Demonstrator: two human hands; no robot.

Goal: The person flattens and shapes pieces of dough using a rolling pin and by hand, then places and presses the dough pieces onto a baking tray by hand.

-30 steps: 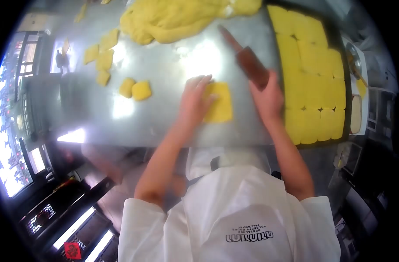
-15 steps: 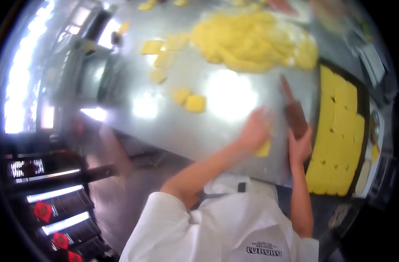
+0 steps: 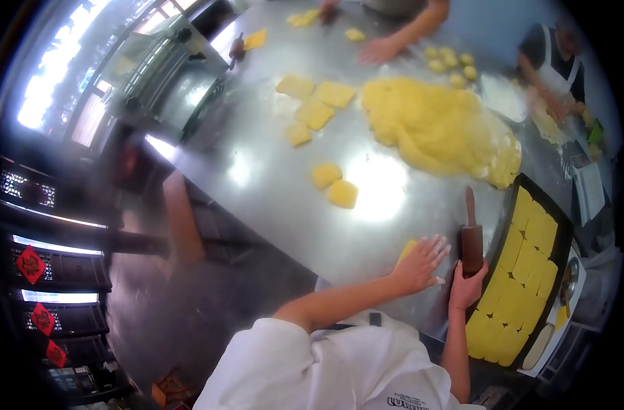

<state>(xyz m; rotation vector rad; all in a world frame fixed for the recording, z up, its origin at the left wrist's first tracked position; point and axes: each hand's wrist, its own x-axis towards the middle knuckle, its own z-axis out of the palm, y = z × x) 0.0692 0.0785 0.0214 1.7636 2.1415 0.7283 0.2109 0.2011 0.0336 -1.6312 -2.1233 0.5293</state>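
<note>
My left hand (image 3: pixel 420 265) lies flat, fingers stretched out and dusted with white, over a small yellow dough piece (image 3: pixel 407 250) at the near edge of the steel table. Most of that piece is hidden under the hand. To the right, my right hand (image 3: pixel 467 287) is wrapped round the lower end of a brown wooden rolling pin (image 3: pixel 472 247), whose free handle points away from me. Ahead of my left hand sit two thick dough pieces (image 3: pixel 343 194), touching each other. Beyond them are several flattened dough squares (image 3: pixel 315 114).
A large yellow dough mass (image 3: pixel 435 126) lies on the steel table (image 3: pixel 285 198). At right is a dark tray (image 3: pixel 563 236) of dough squares. Across the table a co-worker's hand (image 3: pixel 380 50) rests near small dough balls (image 3: pixel 449 58); another person (image 3: pixel 558 65) works at far right.
The whole view has shifted and sharpened. My left hand, blurred before beside the dough piece, is now spread flat over it. My right hand still holds the rolling pin, which now stands straighter.
</note>
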